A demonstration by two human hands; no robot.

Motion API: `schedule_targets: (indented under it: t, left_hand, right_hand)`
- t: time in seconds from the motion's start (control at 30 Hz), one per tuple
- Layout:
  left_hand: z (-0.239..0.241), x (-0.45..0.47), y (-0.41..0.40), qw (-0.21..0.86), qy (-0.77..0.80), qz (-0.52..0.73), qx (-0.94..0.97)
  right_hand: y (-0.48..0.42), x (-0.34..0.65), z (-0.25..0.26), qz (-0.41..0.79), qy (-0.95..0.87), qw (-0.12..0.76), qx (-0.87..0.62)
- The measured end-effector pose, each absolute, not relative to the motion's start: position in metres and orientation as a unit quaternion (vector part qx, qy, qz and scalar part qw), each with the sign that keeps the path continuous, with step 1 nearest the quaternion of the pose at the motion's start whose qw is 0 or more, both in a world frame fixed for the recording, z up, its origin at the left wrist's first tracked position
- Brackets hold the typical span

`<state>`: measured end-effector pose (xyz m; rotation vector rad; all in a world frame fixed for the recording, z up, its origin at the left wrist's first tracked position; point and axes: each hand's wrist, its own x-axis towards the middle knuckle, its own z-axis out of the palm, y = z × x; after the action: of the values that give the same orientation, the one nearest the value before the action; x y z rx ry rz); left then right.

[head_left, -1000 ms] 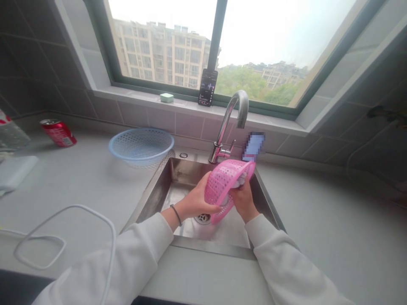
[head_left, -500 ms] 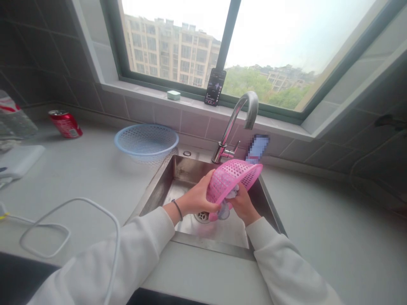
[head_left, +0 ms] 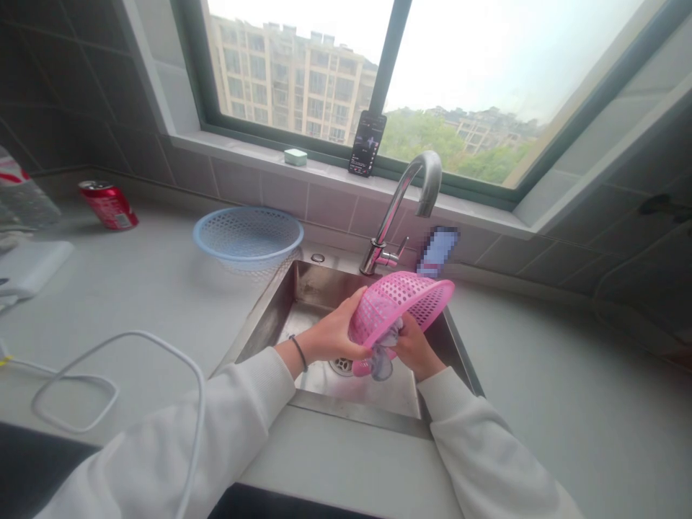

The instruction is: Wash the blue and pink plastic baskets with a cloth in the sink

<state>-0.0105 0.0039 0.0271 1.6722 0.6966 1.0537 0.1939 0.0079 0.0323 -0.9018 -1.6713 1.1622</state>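
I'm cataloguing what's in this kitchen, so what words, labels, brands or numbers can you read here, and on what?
No text is legible.
Red drink can: print too blurred to read.
Phone on the windowsill: screen too small to read.
Phone behind the sink: pixelated, unreadable.
Plastic packet at far left: red print too blurred to read.

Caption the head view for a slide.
Left hand and right hand hold a pink plastic basket over a steel sink.

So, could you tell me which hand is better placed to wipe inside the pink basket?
The right hand, I think: it sits at the open side of the pink basket, against the grey-blue cloth, while the left hand holds the outer mesh.
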Motion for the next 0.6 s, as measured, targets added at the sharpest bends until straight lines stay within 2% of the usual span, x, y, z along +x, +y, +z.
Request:
schedule_targets:
  t: [0.1, 0.2, 0.5, 0.6]
  left_hand:
    - [0.023, -0.009, 0.005, 0.494, 0.322, 0.456, 0.666]
    - [0.020, -0.007, 0.008, 0.515, 0.335, 0.508, 0.604]
    - [0.021, -0.007, 0.010, 0.503, 0.335, 0.436, 0.667]
    - [0.022, -0.005, 0.008, 0.493, 0.331, 0.428, 0.682]
  right_hand:
    - [0.008, 0.191, 0.030, 0.477, -0.688, 0.420, -0.350]
    - [0.010, 0.191, 0.022, 0.484, -0.668, 0.433, -0.362]
    - [0.027, 0.207, 0.012, 0.453, -0.507, 0.612, -0.404]
    - [0.026, 0.207, 0.013, 0.457, -0.513, 0.599, -0.412]
